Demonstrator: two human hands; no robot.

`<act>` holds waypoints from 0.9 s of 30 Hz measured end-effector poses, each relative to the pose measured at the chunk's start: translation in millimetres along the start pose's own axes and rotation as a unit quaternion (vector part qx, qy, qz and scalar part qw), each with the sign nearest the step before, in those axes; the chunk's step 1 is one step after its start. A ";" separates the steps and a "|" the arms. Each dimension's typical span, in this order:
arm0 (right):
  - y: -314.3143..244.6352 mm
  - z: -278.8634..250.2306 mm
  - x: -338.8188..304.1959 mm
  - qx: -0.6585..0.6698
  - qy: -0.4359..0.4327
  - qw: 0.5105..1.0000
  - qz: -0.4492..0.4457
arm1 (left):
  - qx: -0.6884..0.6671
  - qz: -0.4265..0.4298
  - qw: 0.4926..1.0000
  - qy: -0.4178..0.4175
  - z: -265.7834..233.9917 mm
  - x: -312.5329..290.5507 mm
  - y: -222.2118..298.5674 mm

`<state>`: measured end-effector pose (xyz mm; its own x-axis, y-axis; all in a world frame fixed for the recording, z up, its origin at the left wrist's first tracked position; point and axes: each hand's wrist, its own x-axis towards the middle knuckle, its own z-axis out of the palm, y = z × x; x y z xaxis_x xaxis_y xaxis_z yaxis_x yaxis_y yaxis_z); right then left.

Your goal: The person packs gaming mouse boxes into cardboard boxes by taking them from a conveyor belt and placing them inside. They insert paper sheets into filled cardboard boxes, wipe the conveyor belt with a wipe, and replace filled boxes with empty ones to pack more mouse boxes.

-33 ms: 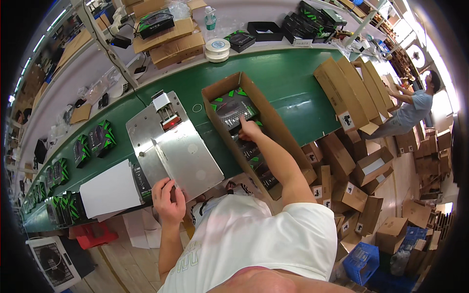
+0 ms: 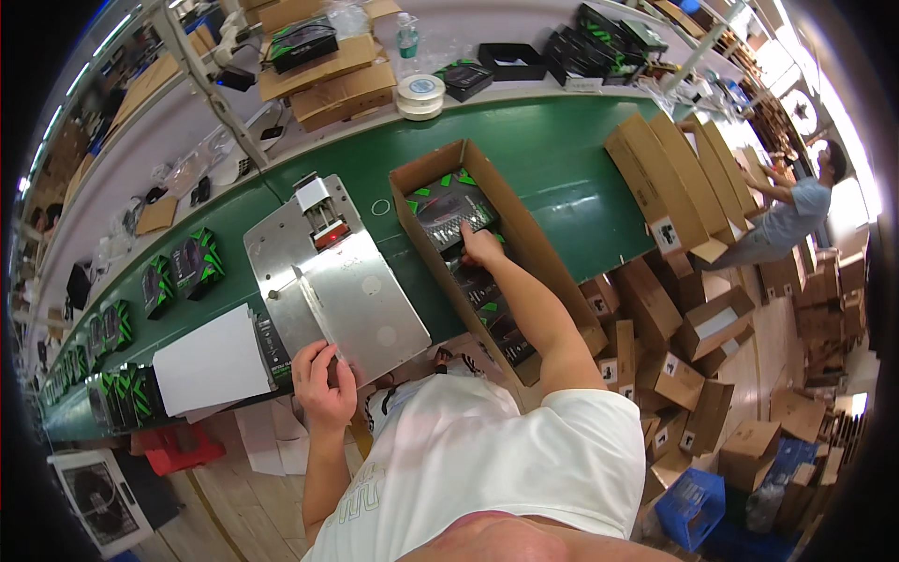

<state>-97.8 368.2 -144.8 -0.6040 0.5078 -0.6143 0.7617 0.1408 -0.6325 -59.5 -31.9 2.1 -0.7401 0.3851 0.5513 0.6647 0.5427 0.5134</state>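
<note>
My right hand (image 2: 482, 248) reaches into a long brown carton (image 2: 548, 267) standing on the bench. Its thumb and fingers grip the near edge of a black and green box (image 2: 449, 208) at the carton's far end. Their undersides are hidden. More such boxes lie nearer to me in the same carton. Beside the near corner of a flat metal plate (image 2: 361, 304), my left hand (image 2: 323, 384) rests with loosely bent fingers apart and nothing in it. A small metal fixture with a red part (image 2: 331, 234) sits at the plate's far end.
White paper sheets (image 2: 211, 375) lie over boxes left of the plate. More black and green boxes (image 2: 197, 264) line the green bench (image 2: 571, 140). Flattened cartons (image 2: 660, 183) lean at the right. Brown cartons (image 2: 712, 323) crowd the floor, where another person (image 2: 796, 201) works.
</note>
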 end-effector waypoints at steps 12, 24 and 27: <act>12.7 -47.9 -42.5 0.025 0.068 0.975 -0.208 | -0.041 -0.008 0.999 0.034 -1.4 6.3 8.5; -82.9 101.0 -254.3 0.181 0.011 0.918 -0.352 | -0.244 -0.117 0.962 0.032 -20.7 60.0 -173.9; -87.0 114.0 -254.9 0.025 0.178 0.910 -0.374 | -0.107 -0.250 0.957 0.097 -0.6 68.8 -323.2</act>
<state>-36.9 129.6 13.1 -0.8277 0.5306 0.1828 0.1521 0.5257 -0.8369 -325.2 -181.3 -125.6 -0.9523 -0.0415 0.3023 0.2524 0.4498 0.8567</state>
